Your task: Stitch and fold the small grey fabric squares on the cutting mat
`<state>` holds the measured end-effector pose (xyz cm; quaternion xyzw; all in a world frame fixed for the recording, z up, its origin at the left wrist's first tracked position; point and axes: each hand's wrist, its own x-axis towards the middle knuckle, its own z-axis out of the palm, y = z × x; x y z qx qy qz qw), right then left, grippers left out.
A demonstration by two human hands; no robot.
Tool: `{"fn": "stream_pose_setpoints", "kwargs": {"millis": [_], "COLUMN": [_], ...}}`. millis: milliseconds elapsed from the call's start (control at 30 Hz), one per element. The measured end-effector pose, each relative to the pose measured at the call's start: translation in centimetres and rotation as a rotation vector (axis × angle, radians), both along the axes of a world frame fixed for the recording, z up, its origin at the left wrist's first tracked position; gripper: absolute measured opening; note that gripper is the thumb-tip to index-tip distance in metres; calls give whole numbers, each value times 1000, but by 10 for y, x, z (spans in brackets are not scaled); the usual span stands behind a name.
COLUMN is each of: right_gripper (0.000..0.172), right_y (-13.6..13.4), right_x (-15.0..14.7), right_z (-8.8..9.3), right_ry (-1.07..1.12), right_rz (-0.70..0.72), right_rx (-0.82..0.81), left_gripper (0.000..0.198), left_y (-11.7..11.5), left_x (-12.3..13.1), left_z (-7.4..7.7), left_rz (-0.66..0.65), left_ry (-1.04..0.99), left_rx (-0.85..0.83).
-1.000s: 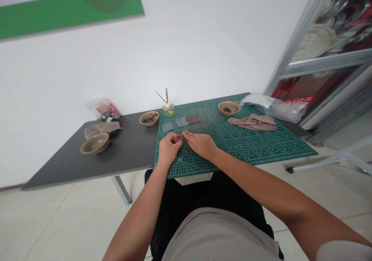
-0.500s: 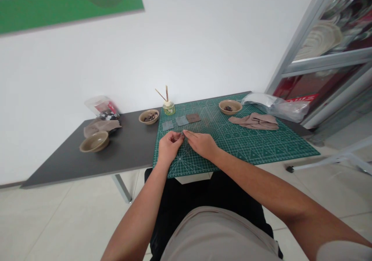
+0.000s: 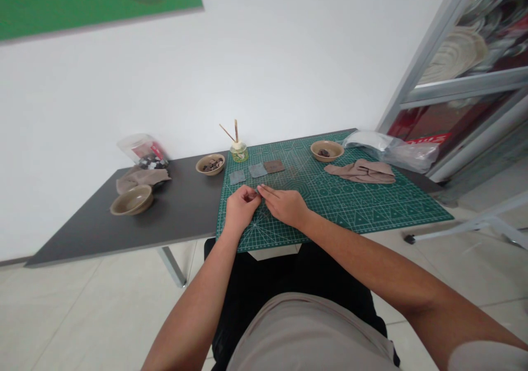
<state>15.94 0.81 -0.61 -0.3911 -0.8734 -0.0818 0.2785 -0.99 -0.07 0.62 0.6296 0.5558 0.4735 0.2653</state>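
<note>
My left hand is closed in a pinch over the green cutting mat, its fingertips meeting those of my right hand. Between the fingertips is something small and greyish, mostly hidden, whose kind I cannot make out. The right hand's fingers are pressed together and reach over to it. Just beyond the hands lie two thin grey-blue squares, a left one and a middle one, and a brown square touching the middle one.
A bowl of small brown pieces and a reed diffuser stand behind the squares. Another bowl and a brown cloth lie right, near a plastic bag. Leftward are a bowl, a cloth and a clear container.
The hands stay together in nearly the same place, with only slight finger movement. The small grey thing between the fingertips shows less now. The view has shifted a little.
</note>
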Motion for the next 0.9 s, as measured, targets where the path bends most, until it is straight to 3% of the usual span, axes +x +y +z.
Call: {"fn": "stream_pose_setpoints", "kwargs": {"millis": [233,467,700,900], "right_gripper": [45,44,40,37], "right_y": [1,1,3,6], "right_x": [1,2,2,3], "right_z": [1,0,5,4], "right_ry": [12,52,83,217], "right_rz": [-58,18,-60,-109], "right_rx": [-95,-42,-143,-132], "left_gripper": [19,18,21,18], "left_y": [2,2,1,4], "left_x": [-1,-1,-2,-2], "left_z": [-5,-6,-8,-7], "left_rz": [-13,2,-18,-43], "left_ry": [-57,-33,-124,-243], "left_rx": [-12,-2,50,107]}}
